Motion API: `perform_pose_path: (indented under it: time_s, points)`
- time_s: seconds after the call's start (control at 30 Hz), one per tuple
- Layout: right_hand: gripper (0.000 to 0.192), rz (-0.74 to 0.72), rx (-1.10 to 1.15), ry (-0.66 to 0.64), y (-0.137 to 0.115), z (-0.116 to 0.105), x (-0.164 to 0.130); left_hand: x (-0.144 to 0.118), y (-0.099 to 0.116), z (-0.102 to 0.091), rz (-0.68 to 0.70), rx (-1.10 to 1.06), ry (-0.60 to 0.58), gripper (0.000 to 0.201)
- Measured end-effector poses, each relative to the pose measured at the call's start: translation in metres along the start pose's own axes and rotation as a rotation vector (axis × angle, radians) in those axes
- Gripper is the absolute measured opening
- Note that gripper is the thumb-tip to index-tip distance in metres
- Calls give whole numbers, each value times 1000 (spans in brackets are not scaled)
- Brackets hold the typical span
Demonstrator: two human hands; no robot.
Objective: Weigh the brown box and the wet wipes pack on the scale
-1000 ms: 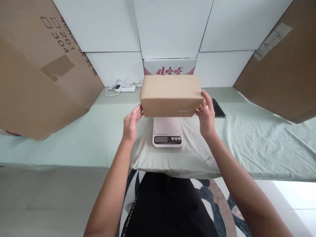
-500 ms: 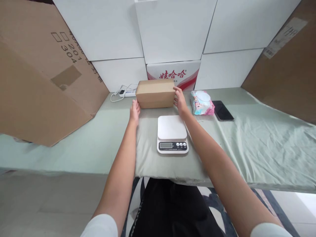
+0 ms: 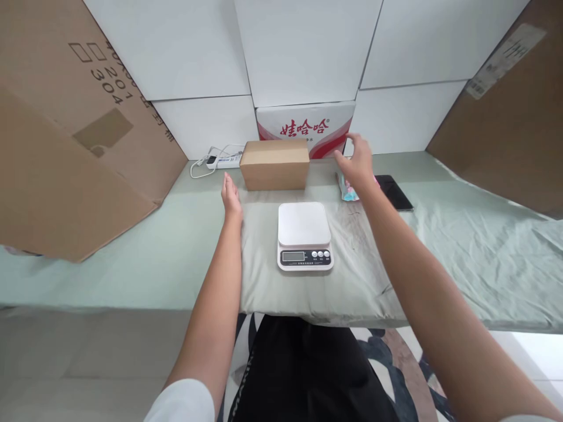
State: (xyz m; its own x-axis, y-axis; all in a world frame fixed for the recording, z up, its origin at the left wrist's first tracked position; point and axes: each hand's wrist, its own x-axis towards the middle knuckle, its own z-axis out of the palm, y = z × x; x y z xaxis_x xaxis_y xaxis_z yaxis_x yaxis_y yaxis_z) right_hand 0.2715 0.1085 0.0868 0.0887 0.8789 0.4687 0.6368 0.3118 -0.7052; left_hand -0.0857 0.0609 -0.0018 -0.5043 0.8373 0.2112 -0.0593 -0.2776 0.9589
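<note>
A plain brown cardboard box (image 3: 274, 164) rests on the green-covered table (image 3: 132, 252), behind a white digital kitchen scale (image 3: 304, 234) whose platform is bare. My left hand (image 3: 230, 199) hovers open just left of the box's near corner, not touching it. My right hand (image 3: 357, 164) is open, fingers spread, over a pink-and-blue wet-wipe pack (image 3: 347, 189) to the right of the box, hiding most of the pack. Whether the right hand touches the pack I cannot tell.
A black phone (image 3: 396, 191) lies right of the pack. A red-and-white printed carton (image 3: 305, 124) stands against white boxes at the back, with a white power strip and cable (image 3: 217, 159) left of the brown box. Large cardboard sheets (image 3: 65, 135) lean in at both sides.
The box went from being held above the scale to resting at the back of the table. Both hands let go; the right hand moved right over the wipe pack, the left drew back slightly.
</note>
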Motion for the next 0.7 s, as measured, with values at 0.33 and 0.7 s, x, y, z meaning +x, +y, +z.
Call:
perform_pose_path:
  time_s: [0.33,0.7]
  points:
    - [111,489,-629,-242,-5,-10,-8,-9,0,3,6,1,-40,104]
    - [46,622,12,-339,0,-71,-18,-14,7,5,-52,-44,-10,69]
